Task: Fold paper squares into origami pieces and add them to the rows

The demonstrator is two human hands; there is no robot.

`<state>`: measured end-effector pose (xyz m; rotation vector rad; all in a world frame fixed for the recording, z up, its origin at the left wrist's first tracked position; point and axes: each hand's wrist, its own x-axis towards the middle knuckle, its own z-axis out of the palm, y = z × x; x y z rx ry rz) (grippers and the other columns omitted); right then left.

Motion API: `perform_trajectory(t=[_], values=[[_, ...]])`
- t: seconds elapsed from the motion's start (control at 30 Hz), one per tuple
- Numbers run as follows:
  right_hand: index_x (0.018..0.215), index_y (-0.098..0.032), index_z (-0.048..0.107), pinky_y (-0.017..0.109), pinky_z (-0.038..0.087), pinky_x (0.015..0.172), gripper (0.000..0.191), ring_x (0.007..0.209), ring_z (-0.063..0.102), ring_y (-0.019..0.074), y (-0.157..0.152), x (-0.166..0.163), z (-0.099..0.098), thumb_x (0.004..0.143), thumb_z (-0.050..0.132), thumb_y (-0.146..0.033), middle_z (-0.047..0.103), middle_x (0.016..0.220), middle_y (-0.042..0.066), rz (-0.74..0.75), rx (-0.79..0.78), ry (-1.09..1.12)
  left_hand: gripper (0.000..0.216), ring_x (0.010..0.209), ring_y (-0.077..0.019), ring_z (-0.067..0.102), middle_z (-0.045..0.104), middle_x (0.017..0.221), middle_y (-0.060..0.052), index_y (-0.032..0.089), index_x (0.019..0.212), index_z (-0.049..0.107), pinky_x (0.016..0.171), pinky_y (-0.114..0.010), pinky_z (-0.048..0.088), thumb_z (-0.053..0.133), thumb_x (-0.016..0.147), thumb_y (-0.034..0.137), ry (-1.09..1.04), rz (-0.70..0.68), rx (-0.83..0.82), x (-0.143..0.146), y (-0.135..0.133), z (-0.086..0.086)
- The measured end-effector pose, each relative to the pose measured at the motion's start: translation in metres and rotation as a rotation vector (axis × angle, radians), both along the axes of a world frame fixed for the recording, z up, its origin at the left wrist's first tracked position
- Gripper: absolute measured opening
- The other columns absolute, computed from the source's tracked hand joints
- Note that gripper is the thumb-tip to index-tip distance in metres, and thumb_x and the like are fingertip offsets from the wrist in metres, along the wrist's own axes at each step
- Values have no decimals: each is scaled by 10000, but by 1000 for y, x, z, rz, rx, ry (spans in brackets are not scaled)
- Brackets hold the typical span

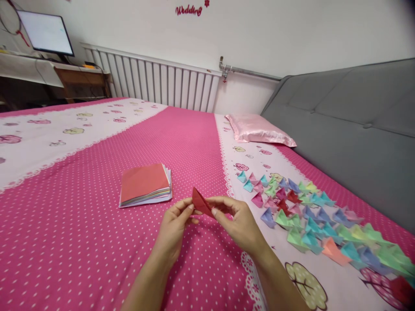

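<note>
A small folded piece of red paper (201, 203) is held above the pink dotted bedsheet (81, 233). My left hand (173, 226) pinches its left edge with thumb and fingertips. My right hand (236, 220) pinches its right edge the same way. A stack of square coloured paper sheets (145, 185) with a red sheet on top lies on the bed just beyond my left hand. To the right of my right hand, several folded paper boats (311, 218) in pink, blue, green and orange lie in rows.
A pink satin pillow (259, 128) lies near the grey padded headboard (356, 125) on the right. A white radiator (152, 80) lines the far wall. A monitor (45, 32) stands on a desk at the far left.
</note>
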<state>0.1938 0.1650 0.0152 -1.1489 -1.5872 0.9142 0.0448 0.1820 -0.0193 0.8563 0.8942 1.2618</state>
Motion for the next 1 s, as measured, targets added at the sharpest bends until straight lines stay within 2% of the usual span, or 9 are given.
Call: perform_trajectory(t=[0.3,0.47,0.63,0.73,0.87,1.0], values=[[1031,-227,638,247,499,665,311,812,624,155,1,-7,-4,749,545,-133,672,948,28,-32,72,-94,211,661,-121,580,692,817,-74,147,896,695,622,-211,448,628,711,222,97,-127,30,4,-3,2],[1038,-233,634,220,476,608,301,766,613,142,1,-10,-5,768,533,-148,672,917,23,-45,92,-137,246,547,-85,556,683,735,-48,135,898,626,581,-200,441,671,684,247,62,-94,13,4,-3,1],[988,-209,646,216,468,581,258,720,605,141,1,-14,-8,770,522,-147,666,850,21,-65,93,-142,218,500,-81,548,639,595,-4,143,793,554,543,-186,426,692,660,247,42,-74,22,6,-3,-1],[970,-203,639,219,468,573,249,702,600,144,0,-16,-11,767,508,-140,656,829,24,-103,112,-152,208,578,-111,593,661,675,-29,142,807,569,601,-220,458,677,678,264,55,-64,42,8,-5,2],[978,-199,618,254,477,635,269,760,586,171,0,-17,-14,767,469,-121,634,879,52,-195,194,-232,238,785,-156,632,673,894,-78,150,876,593,738,-258,474,649,708,308,90,-69,92,11,-8,5],[989,-192,612,286,473,690,355,799,571,188,0,-18,-18,697,471,-48,615,880,60,-228,248,-320,343,893,-180,619,657,971,-90,160,946,562,783,-276,478,706,645,238,150,-81,146,17,-10,3]])
